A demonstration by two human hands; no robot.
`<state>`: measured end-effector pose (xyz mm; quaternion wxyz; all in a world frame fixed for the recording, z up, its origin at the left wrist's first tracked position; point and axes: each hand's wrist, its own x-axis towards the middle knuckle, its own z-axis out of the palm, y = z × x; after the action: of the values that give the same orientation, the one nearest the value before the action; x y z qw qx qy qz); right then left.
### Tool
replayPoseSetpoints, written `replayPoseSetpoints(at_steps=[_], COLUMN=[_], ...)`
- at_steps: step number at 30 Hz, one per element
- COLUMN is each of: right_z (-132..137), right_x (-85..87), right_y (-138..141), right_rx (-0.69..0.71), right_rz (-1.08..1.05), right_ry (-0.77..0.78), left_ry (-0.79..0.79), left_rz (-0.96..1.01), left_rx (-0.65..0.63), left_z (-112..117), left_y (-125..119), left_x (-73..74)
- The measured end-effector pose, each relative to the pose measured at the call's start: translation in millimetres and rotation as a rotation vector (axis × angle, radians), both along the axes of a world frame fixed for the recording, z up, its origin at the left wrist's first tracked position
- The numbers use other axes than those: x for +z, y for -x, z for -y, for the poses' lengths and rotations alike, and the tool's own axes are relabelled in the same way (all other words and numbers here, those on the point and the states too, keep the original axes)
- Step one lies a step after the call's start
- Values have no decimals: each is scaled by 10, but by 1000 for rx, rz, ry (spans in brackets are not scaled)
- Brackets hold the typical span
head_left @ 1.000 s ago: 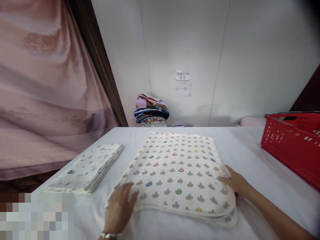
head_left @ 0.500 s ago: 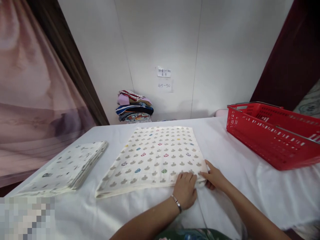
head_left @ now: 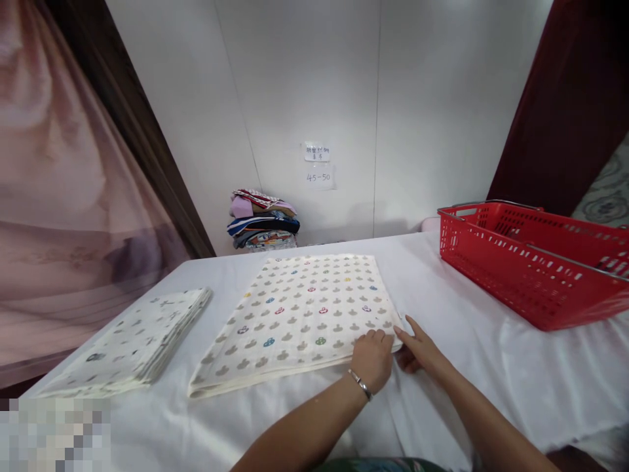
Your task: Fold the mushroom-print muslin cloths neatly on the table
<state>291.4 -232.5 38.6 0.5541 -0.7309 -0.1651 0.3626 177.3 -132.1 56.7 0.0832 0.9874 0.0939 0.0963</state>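
A cream patterned cloth [head_left: 304, 314] with small grey and coloured shapes lies folded flat on the white-covered table [head_left: 491, 373]. My left hand [head_left: 372, 359], with a bracelet at the wrist, rests with curled fingers on the cloth's near right corner. My right hand [head_left: 417, 347] is beside it at the same corner. Its forefinger lies stretched along the cloth's edge and its other fingers are tucked in at the corner. Both hands touch the cloth and nearly touch each other.
A folded stack of pale printed cloths [head_left: 132, 341] lies at the table's left. A red plastic basket [head_left: 515, 275] stands at the right. A pile of folded clothes [head_left: 263, 226] sits against the white wall under paper notes [head_left: 317, 152]. A pink curtain [head_left: 59, 196] hangs at left.
My left hand crossed from the cloth's near left corner to its near right corner, next to my right hand. The cloth now lies flatter. The view swung right, bringing the basket into fuller view.
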Motion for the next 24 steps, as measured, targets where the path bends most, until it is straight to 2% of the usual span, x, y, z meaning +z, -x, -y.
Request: replayPoseSetpoints(at_steps=[4, 7, 9, 13, 17, 20, 24], right_z=[-105, -308, -485, -872, -1168, -1230, -1043], right_x=[43, 50, 53, 49, 23, -22, -66], right_y=[-112, -310, -450, -671, -844, -947, -997], right_rx=[-5, -65, -74, -45, -126, -204, -246], right_rz=[-231, -300, -307, -320, -300, -280, -267], right_ry=[-168, -232, -237, -291, -307, -304, -262], left_ry=[13, 83, 174, 350, 489, 580, 678], left_rz=[25, 33, 47, 42, 17, 16, 126], left_rx=[-35, -135, -218, -343, -398, -442, -409], left_z=[32, 34, 7, -109, -269, -402, -566], left_y=[163, 348, 493, 817, 1152, 1391, 1714], left_x=[122, 225, 343, 723, 1126, 1303, 1403])
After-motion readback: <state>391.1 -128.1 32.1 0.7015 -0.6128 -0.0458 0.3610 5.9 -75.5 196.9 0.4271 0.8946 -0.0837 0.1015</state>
